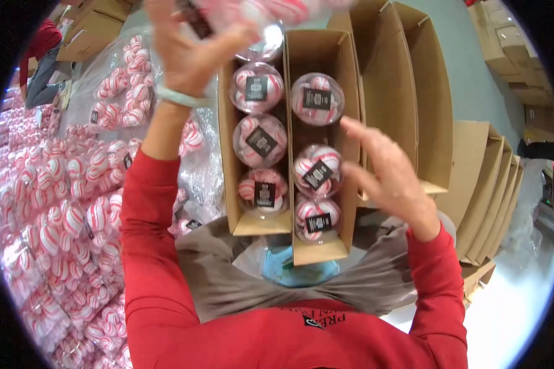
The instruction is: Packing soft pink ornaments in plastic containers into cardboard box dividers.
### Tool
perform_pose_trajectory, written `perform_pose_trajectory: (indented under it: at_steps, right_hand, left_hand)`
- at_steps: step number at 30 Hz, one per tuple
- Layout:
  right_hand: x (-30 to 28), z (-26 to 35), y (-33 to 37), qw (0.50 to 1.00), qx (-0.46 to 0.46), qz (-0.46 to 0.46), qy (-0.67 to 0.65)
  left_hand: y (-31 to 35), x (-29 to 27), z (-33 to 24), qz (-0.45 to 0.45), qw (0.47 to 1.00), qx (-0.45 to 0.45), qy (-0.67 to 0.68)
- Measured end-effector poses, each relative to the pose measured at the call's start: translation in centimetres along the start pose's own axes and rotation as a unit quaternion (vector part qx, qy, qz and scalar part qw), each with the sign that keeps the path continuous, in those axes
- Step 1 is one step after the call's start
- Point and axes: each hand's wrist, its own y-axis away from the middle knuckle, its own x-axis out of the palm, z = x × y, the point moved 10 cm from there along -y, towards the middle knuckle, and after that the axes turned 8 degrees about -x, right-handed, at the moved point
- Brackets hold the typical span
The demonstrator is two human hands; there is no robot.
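At the top edge, my left hand (pixel 188 55) grips a motion-blurred pack of red-and-white striped balls (pixel 277 9), its thumb reaching along the underside. My right hand (pixel 388 172) hovers over the right wall of the second narrow carton (pixel 323 52), fingers apart and holding nothing. Three clear round tubs stand in a row in that carton, the middle one (pixel 317 171) nearest my right fingertips. The first carton (pixel 261 226), to its left, holds several similar tubs (pixel 260 141). Each tub contains striped balls and carries a black label.
Piles of bagged striped balls (pixel 68 240) cover the left side, partly on clear plastic film (pixel 80 117). Right of the filled cartons stand open cardboard cartons (pixel 381 86) and more stacked cartons (pixel 480 190). A blue object (pixel 298 270) sits between my knees. Another person (pixel 43 74) is at far left.
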Motion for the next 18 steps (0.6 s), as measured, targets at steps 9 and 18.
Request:
perform_pose_trajectory:
  at_steps: [9, 18]
  right_hand:
    - [-2.1, -1.2, -0.1, 0.994, -0.026, -0.109, -0.012]
    - [-3.2, -0.6, -0.4, 0.985, -0.048, -0.162, -0.020]
  left_hand:
    - [10.0, 8.1, 5.5, 0.181, 0.761, 0.121, -0.611]
    - [4.5, 6.0, 9.5, 0.243, 0.723, -0.016, -0.646]
